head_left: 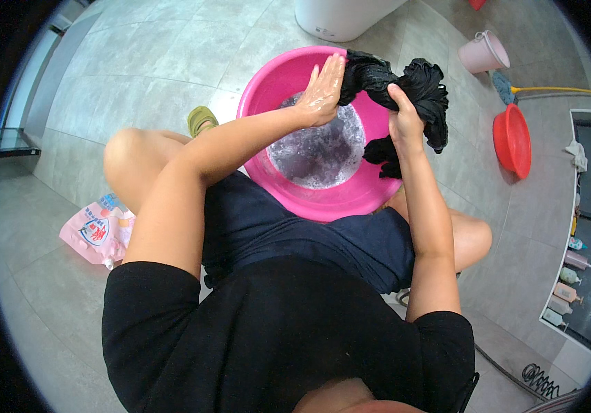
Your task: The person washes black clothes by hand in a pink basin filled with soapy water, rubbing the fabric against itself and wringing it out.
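A twisted bundle of wet black cloth (423,86) hangs over the far right rim of a pink basin (323,206). My right hand (406,124) is closed around it, thumb on top. One end of the cloth dangles inside the basin below that hand. Flat and wet with suds, my left hand (322,93) has its fingers stretched out over the basin's far side. Its fingertips are right beside the cloth's left end; whether they touch it I cannot tell. Foamy grey water (319,151) fills the bottom of the basin, which stands between my legs.
A pink pouch (96,234) lies on the tiled floor at left. To the right are a red basin (512,142), a pale pink bucket (483,52), a yellow-handled brush (504,86) and a niche with several bottles (567,292). A white fixture (340,17) stands ahead.
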Tool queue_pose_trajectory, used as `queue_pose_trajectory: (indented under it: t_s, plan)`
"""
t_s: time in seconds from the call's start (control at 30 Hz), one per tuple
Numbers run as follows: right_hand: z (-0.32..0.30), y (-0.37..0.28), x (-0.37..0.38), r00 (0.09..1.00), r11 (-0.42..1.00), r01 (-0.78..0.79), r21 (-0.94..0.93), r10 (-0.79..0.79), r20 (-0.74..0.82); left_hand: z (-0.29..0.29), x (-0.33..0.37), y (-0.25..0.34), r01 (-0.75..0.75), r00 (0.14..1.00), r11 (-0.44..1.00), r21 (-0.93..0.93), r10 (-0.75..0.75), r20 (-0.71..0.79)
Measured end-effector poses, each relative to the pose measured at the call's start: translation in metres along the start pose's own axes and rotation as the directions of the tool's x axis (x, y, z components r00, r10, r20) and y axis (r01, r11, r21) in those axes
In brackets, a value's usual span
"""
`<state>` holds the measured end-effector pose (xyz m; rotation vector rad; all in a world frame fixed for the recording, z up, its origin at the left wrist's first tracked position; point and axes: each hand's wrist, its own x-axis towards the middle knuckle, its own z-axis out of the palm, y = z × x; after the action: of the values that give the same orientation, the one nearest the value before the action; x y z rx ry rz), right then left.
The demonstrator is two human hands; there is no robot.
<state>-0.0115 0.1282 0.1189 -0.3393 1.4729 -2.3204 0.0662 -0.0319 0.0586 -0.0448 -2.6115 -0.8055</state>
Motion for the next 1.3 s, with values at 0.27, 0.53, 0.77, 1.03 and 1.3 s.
queue_pose_trajectory:
  t_s: [0.27,0.53,0.77,1.03,1.3]
  plan:
    - [0.006,-0.018,-0.039,0.938,0.587,0.341,-0.734,-0.158,0.31,-0.047,0.022,-0.012,0.78,0.584,-0.33,-0.532,0.077,0.808]
    - [0.002,-0.027,-0.047,0.929,0.827,0.292,-0.48,-0.125,0.349,-0.078,0.043,0.0,0.393,0.82,-0.592,-0.704,-0.121,0.559]
    - [0.039,-0.038,-0.027,0.998,0.975,-0.069,0.212,0.064,0.03,-0.081,0.042,0.051,-0.2,0.873,0.652,-0.731,-0.22,-0.435]
    - [0.03,-0.028,-0.004,0.92,0.922,-0.386,-0.011,0.384,-0.076,-0.053,-0.003,0.093,-0.694,0.66,0.712,-0.105,0.571,-0.489]
    - [0.038,-0.011,-0.008,0.934,0.92,-0.351,-0.172,0.357,0.0,-0.009,-0.023,0.075,-0.827,0.522,0.536,0.173,0.844,-0.119]
